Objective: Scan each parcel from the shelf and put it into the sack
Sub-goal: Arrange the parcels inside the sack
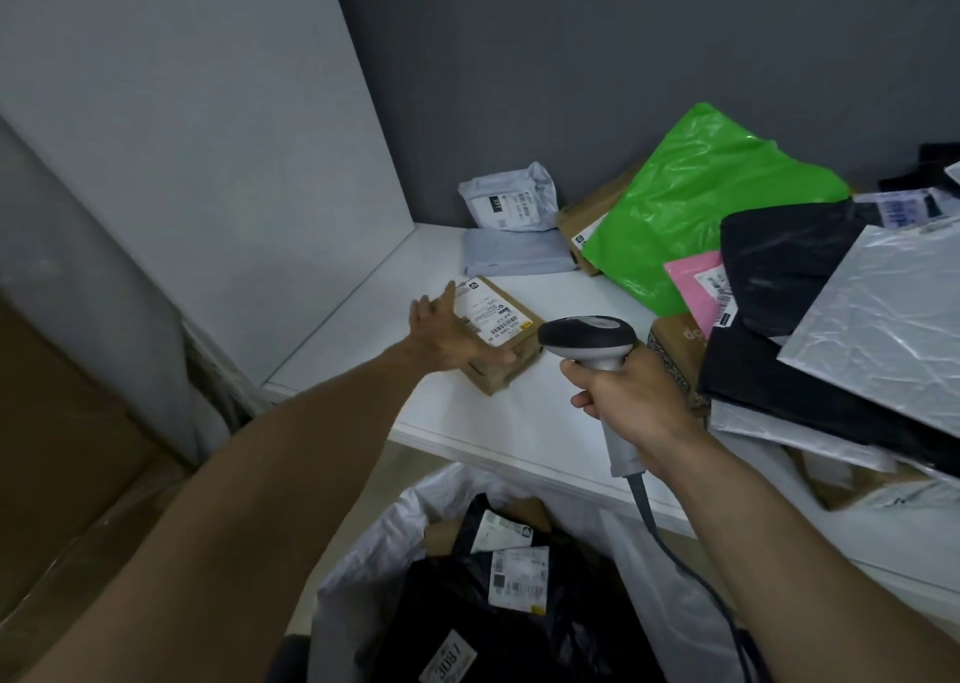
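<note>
A small brown cardboard parcel (506, 342) with a white label lies on the white shelf (550, 422). My left hand (447, 336) rests on its left side, fingers spread, thumb along its near edge. My right hand (631, 396) grips a grey and black barcode scanner (589, 342) whose head points left toward the parcel. Below the shelf edge stands the white sack (363, 578), open, holding black bagged parcels with white labels.
Further parcels sit on the shelf: two grey mailers (511, 204) at the back, a green bag (696, 214), a pink one (696, 287), black bags (789, 266) and a silver mailer (883, 297) piled at right. A grey side panel (208, 136) bounds the shelf at left. The scanner cable (691, 568) hangs down.
</note>
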